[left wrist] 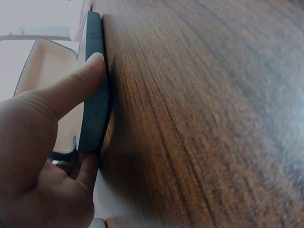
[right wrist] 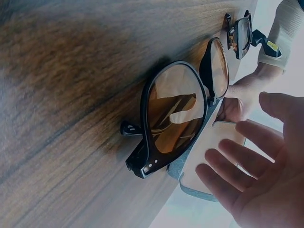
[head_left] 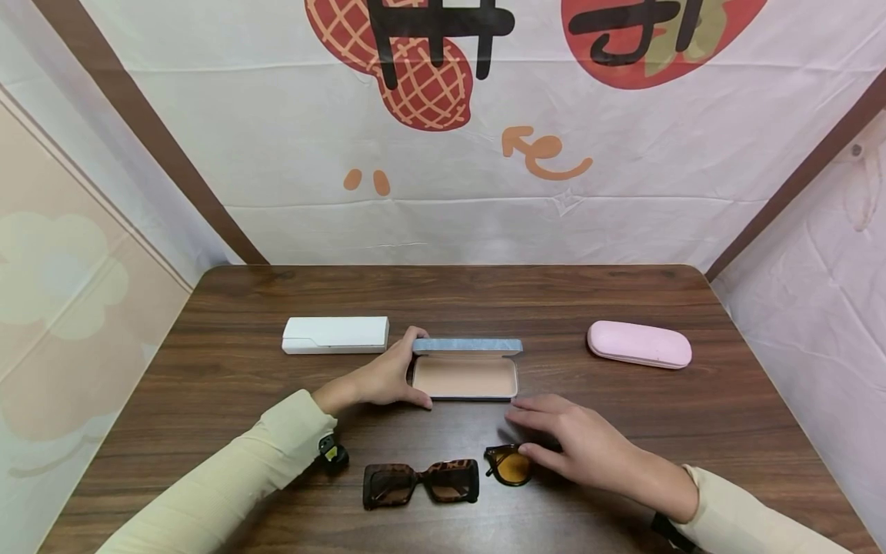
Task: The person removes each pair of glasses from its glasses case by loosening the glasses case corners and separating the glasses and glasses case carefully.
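A blue glasses case (head_left: 467, 346) with a beige lining stands with its lid raised in the middle of the table. My left hand (head_left: 388, 377) grips its left end, the thumb (left wrist: 78, 88) pressed on the front wall and the other fingers behind and beneath the end. Black-framed sunglasses with amber lenses (head_left: 514, 467) lie in front of the case. Over their right part hovers my right hand (head_left: 584, 445), its fingers spread and loosely straight. In the right wrist view a gap shows between those fingers and the black frame (right wrist: 145, 109).
Tortoiseshell rectangular sunglasses (head_left: 418, 477) lie left of the amber pair. A white glasses case (head_left: 335, 335) rests beyond my left hand, closed. At the right back is a closed pink glasses case (head_left: 640, 344). Behind the table (head_left: 228, 331) hangs a printed white cloth (head_left: 291, 154).
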### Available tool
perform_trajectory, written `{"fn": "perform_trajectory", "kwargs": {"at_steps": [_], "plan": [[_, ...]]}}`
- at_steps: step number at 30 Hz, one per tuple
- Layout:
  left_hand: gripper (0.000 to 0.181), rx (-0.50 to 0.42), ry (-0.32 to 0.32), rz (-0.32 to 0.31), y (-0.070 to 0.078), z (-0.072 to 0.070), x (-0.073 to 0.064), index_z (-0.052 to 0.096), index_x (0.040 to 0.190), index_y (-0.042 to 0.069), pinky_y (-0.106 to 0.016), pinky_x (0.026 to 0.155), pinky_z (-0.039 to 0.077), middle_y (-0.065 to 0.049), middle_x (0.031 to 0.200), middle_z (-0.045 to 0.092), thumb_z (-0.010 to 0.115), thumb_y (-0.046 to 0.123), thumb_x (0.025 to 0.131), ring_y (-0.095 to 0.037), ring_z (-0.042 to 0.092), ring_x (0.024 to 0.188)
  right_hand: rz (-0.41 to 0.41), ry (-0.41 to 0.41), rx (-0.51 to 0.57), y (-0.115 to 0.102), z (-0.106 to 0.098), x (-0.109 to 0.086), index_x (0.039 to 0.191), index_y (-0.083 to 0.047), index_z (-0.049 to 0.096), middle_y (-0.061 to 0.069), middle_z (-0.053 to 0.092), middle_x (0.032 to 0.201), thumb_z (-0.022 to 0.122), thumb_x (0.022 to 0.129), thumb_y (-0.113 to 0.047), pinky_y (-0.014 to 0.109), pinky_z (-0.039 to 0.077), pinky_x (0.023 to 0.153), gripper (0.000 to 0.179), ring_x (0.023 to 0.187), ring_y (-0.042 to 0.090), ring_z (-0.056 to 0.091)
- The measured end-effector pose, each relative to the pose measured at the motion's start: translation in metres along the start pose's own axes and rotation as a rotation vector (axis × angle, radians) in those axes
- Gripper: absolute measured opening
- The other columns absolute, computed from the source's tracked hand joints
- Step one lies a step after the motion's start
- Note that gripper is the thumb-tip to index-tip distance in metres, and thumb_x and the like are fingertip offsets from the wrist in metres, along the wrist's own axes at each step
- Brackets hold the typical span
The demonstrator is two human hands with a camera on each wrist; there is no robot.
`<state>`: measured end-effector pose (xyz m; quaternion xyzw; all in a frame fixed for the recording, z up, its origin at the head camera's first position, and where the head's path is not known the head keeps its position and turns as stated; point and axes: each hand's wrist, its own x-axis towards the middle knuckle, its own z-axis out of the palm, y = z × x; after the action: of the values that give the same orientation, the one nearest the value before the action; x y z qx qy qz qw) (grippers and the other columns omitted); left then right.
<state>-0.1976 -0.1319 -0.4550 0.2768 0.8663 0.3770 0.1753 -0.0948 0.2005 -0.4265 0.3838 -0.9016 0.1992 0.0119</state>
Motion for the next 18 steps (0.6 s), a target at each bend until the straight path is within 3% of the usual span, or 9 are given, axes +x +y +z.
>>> {"fn": "perform_trajectory", "kwargs": {"at_steps": [7,18], "plan": [[0.095,-0.001,-0.001,-0.01,0.0,0.0,0.0,0.028,0.139,0.005,-0.051,0.105,0.04,-0.02,0.132,0.049,0.094,0.024,0.074,-0.033,0.048,0.128,-0.025,0.031,0.005,0.001,-0.001,0.003,0.151,-0.019,0.051,0.01,0.05,0.152,0.076,0.092,-0.035,0.048,0.049,0.101,0.066,0.134,0.026,0.052],[0.095,-0.009,0.0,0.008,-0.001,0.0,0.0,0.029,0.138,0.005,-0.05,0.105,0.04,-0.02,0.131,0.05,0.095,0.023,0.073,-0.032,0.048,0.127,-0.067,0.055,-0.028,0.004,-0.003,0.012,0.157,-0.015,0.04,0.01,0.024,0.167,0.077,0.091,-0.036,0.057,0.031,0.115,0.079,0.148,0.036,0.032]]}}
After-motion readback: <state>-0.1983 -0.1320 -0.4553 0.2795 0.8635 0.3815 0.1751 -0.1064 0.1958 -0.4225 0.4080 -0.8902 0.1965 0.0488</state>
